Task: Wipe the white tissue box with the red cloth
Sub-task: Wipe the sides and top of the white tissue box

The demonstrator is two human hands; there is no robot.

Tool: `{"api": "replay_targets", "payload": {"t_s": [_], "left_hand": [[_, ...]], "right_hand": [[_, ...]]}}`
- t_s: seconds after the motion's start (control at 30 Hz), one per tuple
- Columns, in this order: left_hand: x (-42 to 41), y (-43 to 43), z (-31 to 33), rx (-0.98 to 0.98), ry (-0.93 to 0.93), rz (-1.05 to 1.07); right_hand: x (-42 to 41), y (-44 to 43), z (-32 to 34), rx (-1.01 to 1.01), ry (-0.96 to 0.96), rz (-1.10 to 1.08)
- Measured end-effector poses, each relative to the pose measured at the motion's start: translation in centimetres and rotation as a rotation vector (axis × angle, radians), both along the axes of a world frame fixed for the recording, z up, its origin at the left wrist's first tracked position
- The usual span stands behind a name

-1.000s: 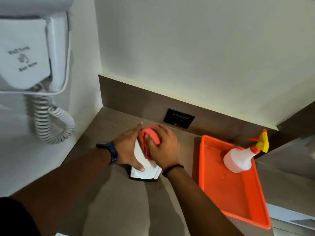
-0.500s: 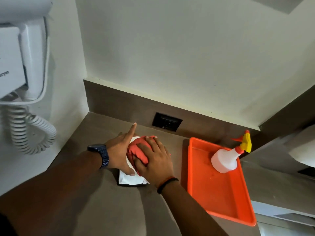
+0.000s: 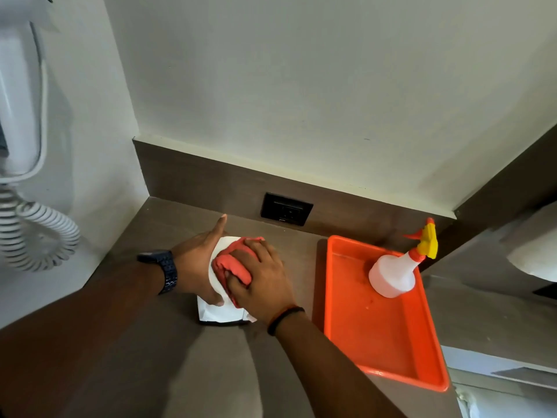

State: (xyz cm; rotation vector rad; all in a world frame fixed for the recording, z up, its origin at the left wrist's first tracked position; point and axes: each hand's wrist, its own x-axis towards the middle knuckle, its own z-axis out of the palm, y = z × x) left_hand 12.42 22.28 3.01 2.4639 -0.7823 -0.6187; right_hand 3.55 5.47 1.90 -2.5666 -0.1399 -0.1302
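White tissue box: left hand flat against its left side, fingers extended; right hand clenching red cloth on top. Orange tray just right of box; bare counter nearside.

Most of the white tissue box lies hidden beneath the left hand, the right hand and the bunched red cloth; only its near end and a strip of its top show. The wall-mounted hair dryer and its coiled cord are cut off by the left edge. A pale rounded object is cropped at the right edge and cannot be identified.
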Motion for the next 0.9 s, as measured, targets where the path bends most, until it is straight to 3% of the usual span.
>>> {"api": "replay_targets", "payload": {"t_s": [0.13,0.27,0.57,0.9], "left_hand": [[0.2,0.0,-0.2,0.019,-0.024,0.002],[0.2,0.2,-0.4,0.006,-0.047,-0.024],[0.1,0.1,-0.4,0.014,-0.039,0.016],[0.0,0.0,-0.6,0.014,-0.031,0.025]], "right_hand": [[1.5,1.0,0.4,0.075,0.078,-0.086],[0.7,1.9,0.2,0.086,-0.001,-0.110],[2.0,2.4,0.9,0.004,0.013,-0.157],[-0.6,0.0,-0.3,-0.117,-0.101,0.033]]}}
